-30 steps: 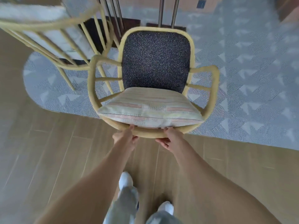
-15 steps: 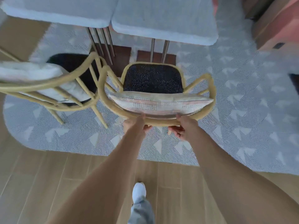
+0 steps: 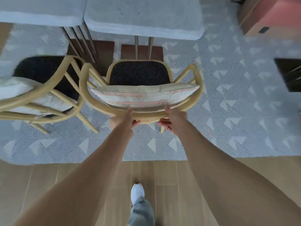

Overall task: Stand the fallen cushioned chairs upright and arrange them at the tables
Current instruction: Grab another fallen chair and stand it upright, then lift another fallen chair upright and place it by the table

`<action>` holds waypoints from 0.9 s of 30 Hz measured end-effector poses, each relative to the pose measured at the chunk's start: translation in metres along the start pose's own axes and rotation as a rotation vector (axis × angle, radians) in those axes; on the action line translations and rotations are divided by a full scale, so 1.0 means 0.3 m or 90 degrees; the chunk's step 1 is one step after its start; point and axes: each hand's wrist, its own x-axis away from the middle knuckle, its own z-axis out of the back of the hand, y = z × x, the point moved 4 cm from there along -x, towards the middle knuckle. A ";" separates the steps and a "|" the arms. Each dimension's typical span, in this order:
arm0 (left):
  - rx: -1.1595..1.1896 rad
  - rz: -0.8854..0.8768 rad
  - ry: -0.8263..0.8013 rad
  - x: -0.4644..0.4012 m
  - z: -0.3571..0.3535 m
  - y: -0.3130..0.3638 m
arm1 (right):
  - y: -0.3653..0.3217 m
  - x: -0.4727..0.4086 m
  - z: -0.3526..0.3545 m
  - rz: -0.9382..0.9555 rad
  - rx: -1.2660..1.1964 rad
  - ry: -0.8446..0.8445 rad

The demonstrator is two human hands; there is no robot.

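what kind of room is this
Probably a dining or café seating area: grey-topped tables on thin metal legs, matching yellow-framed cushioned armchairs drawn up to them, and a patterned rug over a wood-look floor.

2 yellow cushioned chairs (image 3: 140, 88) (image 3: 37, 97) upright facing grey tables (image 3: 143, 17).

A home dining area: grey stone-topped tables (image 3: 143, 17), yellow wooden armchairs with cushions (image 3: 140, 95), patterned grey-white rug (image 3: 228, 111), wood-plank floor (image 3: 48, 185).

Both hands, left hand (image 3: 121, 122) and right hand (image 3: 173, 120), grip the curved top rail of a yellow wooden armchair with a speckled black seat (image 3: 138, 74). A striped cushion (image 3: 143, 96) leans against its back, facing the grey concrete-topped table (image 3: 143, 17). A second yellow chair (image 3: 48, 95) stands just left, on the patterned grey rug (image 3: 228, 111).
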 end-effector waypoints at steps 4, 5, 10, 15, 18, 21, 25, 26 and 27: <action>-0.154 -0.092 0.049 0.055 0.103 0.012 | 0.038 0.043 0.050 0.070 0.082 0.003; -0.184 -0.117 0.066 0.081 0.120 0.028 | 0.030 0.064 0.072 0.098 0.116 0.003; -0.280 -0.208 -0.042 0.302 -0.029 0.140 | -0.106 0.239 0.244 0.240 0.140 0.012; -0.300 -0.297 -0.210 0.589 -0.353 0.171 | -0.189 0.365 0.540 0.307 0.049 0.051; -0.335 -0.347 -0.318 0.771 -0.548 0.094 | -0.179 0.438 0.808 0.341 -0.058 0.079; -0.368 -0.363 -0.380 0.894 -0.690 -0.026 | -0.125 0.503 1.057 0.370 -0.148 0.105; -0.404 -0.376 -0.413 1.049 -0.882 -0.240 | 0.000 0.573 1.423 0.363 -0.240 0.145; -0.409 -0.391 -0.424 1.095 -0.928 -0.300 | 0.038 0.591 1.519 0.358 -0.260 0.161; -0.413 -0.407 -0.431 1.143 -0.969 -0.350 | 0.070 0.607 1.607 0.354 -0.281 0.175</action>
